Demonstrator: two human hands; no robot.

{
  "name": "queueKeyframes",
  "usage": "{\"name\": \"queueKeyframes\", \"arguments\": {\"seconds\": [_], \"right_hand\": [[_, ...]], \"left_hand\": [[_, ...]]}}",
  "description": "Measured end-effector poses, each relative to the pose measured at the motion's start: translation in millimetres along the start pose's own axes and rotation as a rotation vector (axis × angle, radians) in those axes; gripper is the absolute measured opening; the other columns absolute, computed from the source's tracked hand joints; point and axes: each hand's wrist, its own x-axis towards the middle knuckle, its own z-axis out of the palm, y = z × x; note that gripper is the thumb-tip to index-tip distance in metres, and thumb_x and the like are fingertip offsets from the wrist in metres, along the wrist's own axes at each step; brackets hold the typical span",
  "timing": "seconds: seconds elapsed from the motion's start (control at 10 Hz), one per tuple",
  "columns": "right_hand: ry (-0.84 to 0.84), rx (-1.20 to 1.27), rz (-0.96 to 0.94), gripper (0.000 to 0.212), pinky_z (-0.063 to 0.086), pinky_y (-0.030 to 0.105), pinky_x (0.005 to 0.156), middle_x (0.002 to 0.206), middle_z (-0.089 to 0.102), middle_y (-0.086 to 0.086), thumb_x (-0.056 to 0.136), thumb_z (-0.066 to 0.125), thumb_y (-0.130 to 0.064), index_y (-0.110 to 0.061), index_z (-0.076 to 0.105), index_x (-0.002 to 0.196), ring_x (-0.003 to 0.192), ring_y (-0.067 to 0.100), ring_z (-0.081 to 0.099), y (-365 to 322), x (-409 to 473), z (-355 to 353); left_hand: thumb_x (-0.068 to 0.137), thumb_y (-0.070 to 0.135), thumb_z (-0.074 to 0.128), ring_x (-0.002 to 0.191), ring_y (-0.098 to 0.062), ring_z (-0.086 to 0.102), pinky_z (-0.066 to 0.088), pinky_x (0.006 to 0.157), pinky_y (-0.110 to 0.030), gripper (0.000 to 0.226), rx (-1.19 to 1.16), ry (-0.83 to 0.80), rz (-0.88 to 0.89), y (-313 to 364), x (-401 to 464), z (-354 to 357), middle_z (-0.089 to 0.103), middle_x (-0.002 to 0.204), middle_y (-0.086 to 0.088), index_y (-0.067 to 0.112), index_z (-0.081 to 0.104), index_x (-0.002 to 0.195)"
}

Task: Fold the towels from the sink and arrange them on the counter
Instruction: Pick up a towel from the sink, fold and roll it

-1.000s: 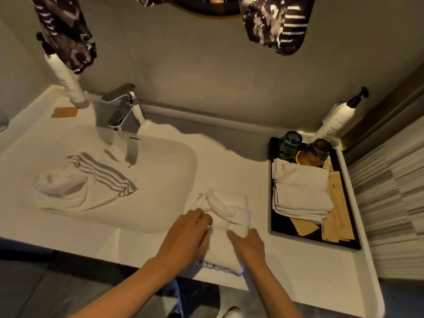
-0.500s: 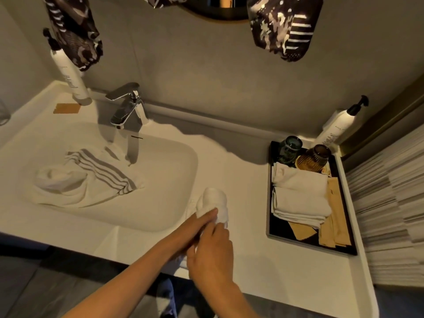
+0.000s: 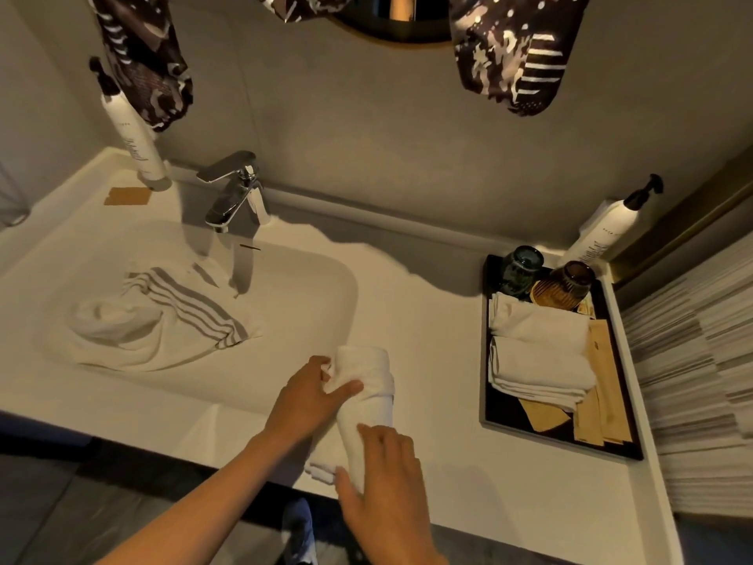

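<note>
A small white towel (image 3: pixel 368 395), folded into a narrow roll, lies on the white counter (image 3: pixel 432 340) just right of the sink (image 3: pixel 309 287). My left hand (image 3: pixel 309 401) grips its upper left side, thumb laid across the cloth. My right hand (image 3: pixel 383 487) holds its near end from the right. A crumpled white towel with grey stripes (image 3: pixel 155 320) lies in the sink basin below the faucet (image 3: pixel 236 193). Two folded white towels (image 3: pixel 538 352) rest on a black tray (image 3: pixel 495 418) at the right.
The tray also holds two dark glasses (image 3: pixel 525 271), a comb and brown paper packets (image 3: pixel 599 385). Pump bottles stand at the back left (image 3: pixel 134 144) and back right (image 3: pixel 603 230). A brown card (image 3: pixel 128 195) lies beside the left bottle. The counter's front edge runs right under my hands.
The white towel went from a loose wide fold to a narrow roll. My right hand crossed over it, then drew back to its near end. My left hand shifted to its upper side.
</note>
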Motion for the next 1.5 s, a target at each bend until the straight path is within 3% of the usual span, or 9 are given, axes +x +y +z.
{"name": "queueKeyframes", "arguments": {"seconds": [0.1, 0.2, 0.3, 0.5, 0.7, 0.9, 1.1, 1.3, 1.5], "right_hand": [[0.047, 0.039, 0.069, 0.041, 0.048, 0.032, 0.069, 0.103, 0.053, 0.0, 0.081, 0.046, -0.032, -0.027, 0.036, 0.12, 0.091, 0.022, 0.052, 18, 10, -4], [0.036, 0.084, 0.083, 0.036, 0.046, 0.032, 0.074, 0.105, 0.05, 0.0, 0.084, 0.044, -0.031, -0.024, 0.04, 0.119, 0.094, 0.02, 0.049, 26, 15, -9], [-0.001, 0.183, 0.134, 0.04, 0.047, 0.028, 0.079, 0.113, 0.046, -0.002, 0.089, 0.045, -0.038, -0.024, 0.039, 0.126, 0.104, 0.017, 0.049, 24, 16, -13], [-0.016, 0.292, 0.225, 0.05, 0.05, 0.031, 0.083, 0.116, 0.049, -0.004, 0.086, 0.042, -0.048, -0.027, 0.034, 0.131, 0.105, 0.016, 0.053, 16, 18, -14], [-0.178, 0.37, 0.387, 0.06, 0.047, 0.038, 0.081, 0.116, 0.05, -0.002, 0.079, 0.046, -0.042, -0.03, 0.024, 0.134, 0.106, 0.024, 0.056, 17, 7, -14], [-0.154, 0.441, 0.434, 0.082, 0.044, 0.03, 0.09, 0.131, 0.048, -0.006, 0.074, 0.044, -0.049, -0.031, 0.014, 0.148, 0.119, 0.018, 0.053, 25, 14, -6], [-0.163, 0.436, 0.489, 0.062, 0.046, 0.037, 0.099, 0.137, 0.05, 0.006, 0.082, 0.067, -0.032, -0.019, 0.041, 0.136, 0.12, 0.025, 0.053, 18, 25, 8], [-0.158, 0.491, 0.48, 0.042, 0.049, 0.04, 0.086, 0.108, 0.059, 0.016, 0.078, 0.074, -0.021, -0.011, 0.047, 0.109, 0.098, 0.033, 0.059, 26, 25, -1], [-0.196, 0.519, 0.541, 0.046, 0.05, 0.032, 0.081, 0.102, 0.055, -0.003, 0.078, 0.058, -0.061, -0.026, 0.037, 0.1, 0.093, 0.015, 0.059, 31, 34, -13]], "left_hand": [[0.064, 0.068, 0.076, 0.113, -0.003, 0.047, 0.042, 0.09, -0.019, 0.088, 0.122, -0.061, 0.32, 12, -6, -9, 0.041, 0.127, 0.016, 0.031, 0.038, 0.134], [0.073, 0.07, 0.065, 0.106, -0.012, 0.05, 0.046, 0.085, -0.029, 0.066, 0.517, -0.057, 0.694, 27, -3, -10, 0.049, 0.123, 0.008, 0.026, 0.054, 0.12], [0.09, 0.038, 0.061, 0.092, -0.021, 0.055, 0.046, 0.072, -0.035, 0.026, 0.659, -0.013, 0.919, 39, 5, -3, 0.059, 0.111, -0.001, 0.021, 0.062, 0.109], [0.08, 0.015, 0.073, 0.08, -0.024, 0.057, 0.051, 0.062, -0.036, 0.022, 0.938, -0.083, 1.058, 58, 19, 8, 0.064, 0.095, -0.005, 0.014, 0.062, 0.098], [0.086, 0.012, 0.061, 0.073, -0.021, 0.061, 0.056, 0.07, -0.04, 0.019, 0.494, -0.067, 0.48, 104, 48, 3, 0.066, 0.082, 0.0, 0.015, 0.056, 0.104], [0.086, 0.052, 0.053, 0.094, -0.018, 0.056, 0.047, 0.073, -0.033, 0.041, 0.963, -0.506, 0.869, 101, 25, 11, 0.06, 0.108, 0.0, 0.023, 0.056, 0.115], [0.067, 0.028, 0.081, 0.067, -0.026, 0.068, 0.047, 0.051, -0.026, 0.031, 1.265, -0.415, 0.885, 94, 30, 16, 0.069, 0.077, -0.005, 0.011, 0.068, 0.089], [0.089, 0.016, 0.059, 0.094, -0.038, 0.062, 0.043, 0.071, -0.036, 0.02, 0.837, -0.388, 0.505, 117, 39, 19, 0.067, 0.104, -0.02, 0.006, 0.064, 0.106], [0.094, 0.024, 0.051, 0.092, -0.025, 0.061, 0.045, 0.074, -0.029, 0.028, 0.666, -0.559, 0.264, 118, 67, 17, 0.071, 0.108, -0.014, 0.004, 0.071, 0.098]]}}
